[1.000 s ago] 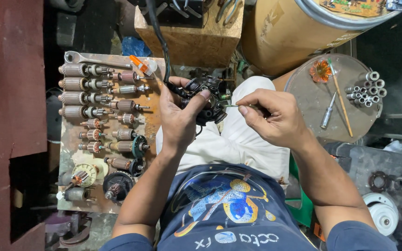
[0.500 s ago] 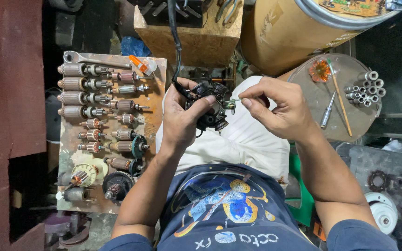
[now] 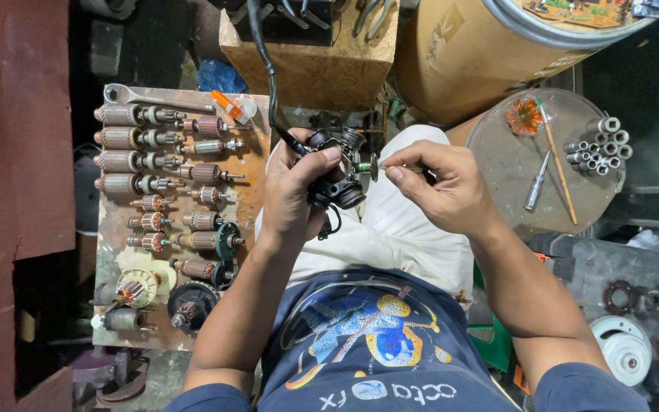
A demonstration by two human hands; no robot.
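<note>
Black and greasy, the small power tool (image 3: pixel 333 172) sits just above the middle of the frame, over my lap. My left hand (image 3: pixel 293 191) wraps around its body, fingers curled tight, thumb pressed on top. Its black cord (image 3: pixel 268 72) runs up toward the wooden box (image 3: pixel 306 57) at the top centre. My right hand (image 3: pixel 444 183) comes in from the right, thumb and forefinger pinched narrow on a small round disc (image 3: pixel 374 165) at the tool's tip; the other fingers fold loosely behind.

On the left I see a board (image 3: pixel 257 191) carrying rows of copper-wound motor rotors (image 3: pixel 135 139), with a wrench (image 3: pixel 154 98) along its upper edge. On the upper right, a round tray (image 3: pixel 497 160) holds a screwdriver (image 3: pixel 537 181), a thin stick (image 3: pixel 557 172) and a cluster of short metal tubes (image 3: pixel 598 146).
</note>
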